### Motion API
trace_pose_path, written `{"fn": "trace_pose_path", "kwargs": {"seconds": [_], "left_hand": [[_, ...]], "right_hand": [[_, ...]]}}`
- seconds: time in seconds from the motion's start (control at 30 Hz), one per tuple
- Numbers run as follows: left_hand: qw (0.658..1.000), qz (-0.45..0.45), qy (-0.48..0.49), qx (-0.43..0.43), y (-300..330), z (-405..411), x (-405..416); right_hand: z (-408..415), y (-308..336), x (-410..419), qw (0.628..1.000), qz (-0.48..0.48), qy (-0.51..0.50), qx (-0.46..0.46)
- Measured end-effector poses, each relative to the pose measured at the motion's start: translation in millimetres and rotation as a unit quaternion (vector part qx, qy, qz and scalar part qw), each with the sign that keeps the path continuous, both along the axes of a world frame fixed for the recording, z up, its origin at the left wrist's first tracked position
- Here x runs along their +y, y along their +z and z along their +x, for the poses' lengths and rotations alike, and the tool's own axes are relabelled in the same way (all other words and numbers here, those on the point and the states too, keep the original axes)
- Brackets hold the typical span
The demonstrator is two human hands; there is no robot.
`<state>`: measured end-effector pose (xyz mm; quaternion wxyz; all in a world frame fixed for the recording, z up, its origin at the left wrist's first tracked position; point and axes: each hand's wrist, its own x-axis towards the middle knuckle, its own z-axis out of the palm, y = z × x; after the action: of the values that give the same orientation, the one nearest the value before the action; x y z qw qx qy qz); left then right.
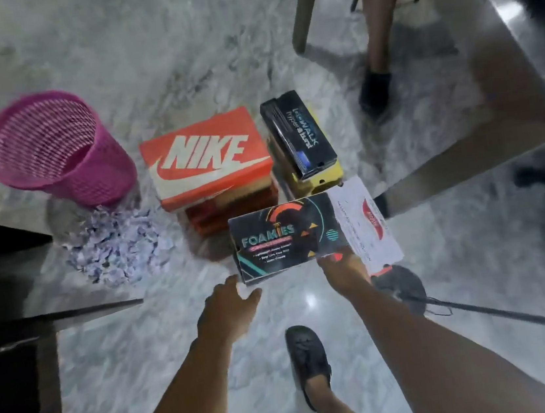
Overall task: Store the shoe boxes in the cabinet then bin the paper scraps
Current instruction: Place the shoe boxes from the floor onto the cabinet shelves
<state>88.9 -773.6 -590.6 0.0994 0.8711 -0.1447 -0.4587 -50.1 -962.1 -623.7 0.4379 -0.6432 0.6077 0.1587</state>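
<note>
A black Foamies shoe box [285,237] lies nearest me on the marble floor, over a white box [368,225]. My left hand [230,306] reaches its near left corner with fingers spread. At the near right edge, my right hand [341,264] grips the box. Behind stands an orange Nike box [205,156] on a stack of red boxes [227,213]. A black Walk box [296,134] rests on a yellow box [323,174]. A heap of paper scraps [114,246] lies beside a pink mesh bin [58,147].
A dark cabinet with an open door [14,327] stands at the left. Table legs [306,6] and a table edge [464,162] stand at the back right, with another person's leg [375,35]. A black bag with strap [408,287] lies right. My foot [308,356] is below.
</note>
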Motion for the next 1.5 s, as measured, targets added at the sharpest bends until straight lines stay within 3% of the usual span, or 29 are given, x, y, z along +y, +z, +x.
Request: {"fn": "trace_pose_path", "kwargs": {"seconds": [0.2,0.37,0.63,0.8,1.0,1.1,1.33,1.5], "left_hand": [[0.987,-0.064,0.15,0.006,-135,29,-53],[0.96,-0.076,0.26,0.066,-208,38,-61],[0.893,-0.155,0.402,0.129,-211,6,-20],[0.829,-0.186,0.517,0.106,-184,-38,79],[0.705,-0.195,0.679,0.061,-152,-93,236],[0.66,-0.19,0.726,0.032,-149,-115,318],[0.583,-0.191,0.787,-0.067,-183,-131,484],[0.51,-0.147,0.833,-0.155,-255,-120,561]], "right_hand": [[20,-130,-68,0.997,-0.045,-0.056,0.013],[16,-194,-82,0.995,-0.042,-0.087,-0.011],[-8,-191,-52,0.994,-0.074,-0.056,-0.053],[-20,-181,23,0.994,-0.058,0.009,-0.089],[-8,-154,167,0.982,-0.014,0.148,-0.112],[4,-151,245,0.966,0.005,0.223,-0.131],[69,-164,408,0.921,0.052,0.314,-0.224],[135,-223,498,0.872,0.09,0.408,-0.253]]}}
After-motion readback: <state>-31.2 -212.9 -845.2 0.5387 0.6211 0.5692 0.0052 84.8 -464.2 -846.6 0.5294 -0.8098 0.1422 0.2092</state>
